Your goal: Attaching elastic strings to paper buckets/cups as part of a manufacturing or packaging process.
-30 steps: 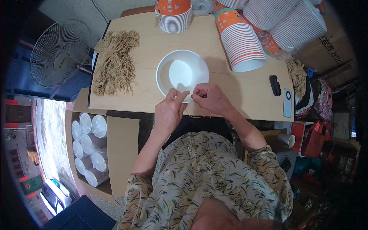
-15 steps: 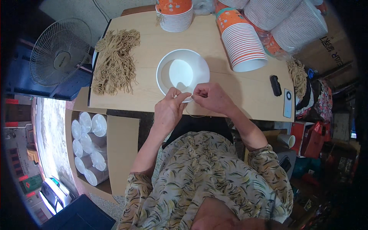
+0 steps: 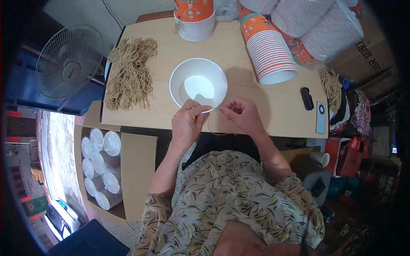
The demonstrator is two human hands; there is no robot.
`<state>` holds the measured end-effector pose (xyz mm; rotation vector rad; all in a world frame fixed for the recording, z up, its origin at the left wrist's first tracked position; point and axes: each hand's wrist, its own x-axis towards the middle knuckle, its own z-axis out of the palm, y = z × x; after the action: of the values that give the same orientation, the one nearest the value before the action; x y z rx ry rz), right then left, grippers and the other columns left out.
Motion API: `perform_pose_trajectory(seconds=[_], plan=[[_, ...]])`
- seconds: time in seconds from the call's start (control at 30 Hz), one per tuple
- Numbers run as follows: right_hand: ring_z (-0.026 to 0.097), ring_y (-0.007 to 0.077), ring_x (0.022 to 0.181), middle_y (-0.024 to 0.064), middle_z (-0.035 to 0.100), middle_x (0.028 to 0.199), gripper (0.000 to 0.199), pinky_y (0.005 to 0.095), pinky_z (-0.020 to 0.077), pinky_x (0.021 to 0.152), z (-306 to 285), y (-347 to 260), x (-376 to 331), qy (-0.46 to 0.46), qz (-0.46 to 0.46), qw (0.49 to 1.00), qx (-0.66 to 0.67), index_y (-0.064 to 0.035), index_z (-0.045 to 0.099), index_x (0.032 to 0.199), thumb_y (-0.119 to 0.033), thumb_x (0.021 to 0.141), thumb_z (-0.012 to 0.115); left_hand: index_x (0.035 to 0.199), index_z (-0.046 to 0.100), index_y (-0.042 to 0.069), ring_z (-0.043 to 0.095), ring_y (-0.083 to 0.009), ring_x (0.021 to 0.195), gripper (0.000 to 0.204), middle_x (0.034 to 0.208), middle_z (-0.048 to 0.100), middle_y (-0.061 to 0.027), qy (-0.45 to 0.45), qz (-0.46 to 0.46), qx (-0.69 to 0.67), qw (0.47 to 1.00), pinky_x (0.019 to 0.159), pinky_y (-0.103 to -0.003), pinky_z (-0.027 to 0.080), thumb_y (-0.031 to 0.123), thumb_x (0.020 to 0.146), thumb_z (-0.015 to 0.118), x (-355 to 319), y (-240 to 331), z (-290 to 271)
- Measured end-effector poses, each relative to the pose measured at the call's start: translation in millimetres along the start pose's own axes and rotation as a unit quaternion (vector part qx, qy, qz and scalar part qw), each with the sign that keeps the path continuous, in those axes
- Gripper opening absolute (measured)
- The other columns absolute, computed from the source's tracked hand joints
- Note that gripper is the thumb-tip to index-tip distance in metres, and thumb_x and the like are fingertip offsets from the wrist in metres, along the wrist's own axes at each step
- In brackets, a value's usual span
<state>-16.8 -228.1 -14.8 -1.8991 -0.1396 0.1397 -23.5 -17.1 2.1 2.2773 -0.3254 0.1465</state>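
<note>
A white paper tub (image 3: 205,69) stands with its mouth up near the front edge of the table. My left hand (image 3: 187,121) grips its near rim, the thumb lying along the edge and the fingers curled at the inside. Just right of that rim is my right hand (image 3: 245,116), apart from the tub, its thumb and fingertips pressed together. Whatever it pinches is too small to make out. A thin tan cord (image 3: 218,134) hangs in a curve below the hands at the table edge; its upper end is hard to follow.
Tan cords (image 3: 131,72) lie heaped at the table's left. Stacked orange-and-white tubs stand at the back (image 3: 196,27) and lie at the right (image 3: 271,55). A black object (image 3: 306,98) and a phone-like slab (image 3: 320,117) rest near the right edge. A fan (image 3: 70,64) stands left.
My right hand has drawn away from the rim and my left fingers, to the right. The tub sits slightly further left, with my left hand still at its rim.
</note>
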Motion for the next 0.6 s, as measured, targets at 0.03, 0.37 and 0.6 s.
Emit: perform_pose_trajectory(seconds=[0.03,0.37,0.6], plan=[[0.055,0.0018,0.063,-0.004,0.063,0.073,0.011,0.0192,0.0441,0.057,4,14,-3,0.014,0.023,0.999,0.046,-0.0008,0.068,0.097,-0.008,0.09,0.073,0.099,0.079,0.015,0.067,-0.0248,0.073,0.018,0.084,0.065,-0.0061,0.003,-0.004,-0.013,1.0,0.065,-0.037,0.053,0.009,0.082,0.076,2,1,0],[0.05,0.0025,0.064,-0.0047,0.059,0.071,0.018,0.0228,0.0421,0.058,49,35,2,0.069,0.028,0.987,0.142,0.0,0.071,0.099,-0.013,0.087,0.074,0.1,0.078,0.013,0.067,-0.025,0.073,0.017,0.086,0.067,-0.0071,-0.021,-0.035,-0.023,0.999,0.065,-0.036,0.052,0.011,0.084,0.076,10,2,0],[0.049,-0.0007,0.066,-0.0078,0.059,0.075,0.008,0.0191,0.039,0.057,45,24,5,0.061,0.024,0.986,0.153,-0.001,0.069,0.09,-0.009,0.093,0.068,0.101,0.078,0.013,0.067,-0.0267,0.074,0.017,0.086,0.066,-0.0078,-0.009,-0.018,-0.005,1.0,0.066,-0.037,0.052,0.01,0.084,0.074,14,1,-1]])
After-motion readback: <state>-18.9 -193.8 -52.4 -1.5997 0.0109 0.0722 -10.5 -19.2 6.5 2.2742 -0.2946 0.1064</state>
